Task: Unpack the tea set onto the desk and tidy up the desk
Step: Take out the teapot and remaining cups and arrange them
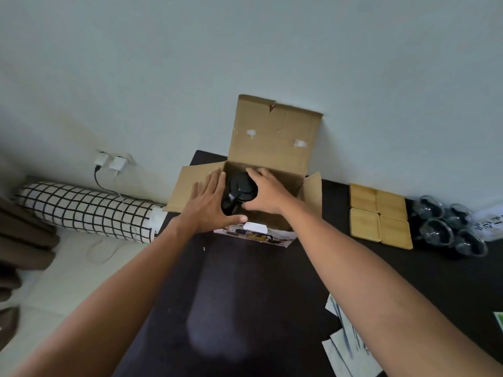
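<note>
Teapot [241,193], black-lidded, dark, inside cardboard box [272,142]

Two bare hands reach into an open brown cardboard box [272,148] on a dark worktop [245,289]; the right hand [265,190] grips a black-lidded glass teapot [241,193], the left hand [209,202] flat beside it.

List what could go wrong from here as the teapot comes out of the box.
1. The teapot is held between two hands, the right hand near its lid and the left hand flat at its side; it could slip.
2. The box may lift with it.
3. The glass cups and wooden coasters crowd the right side.
</note>
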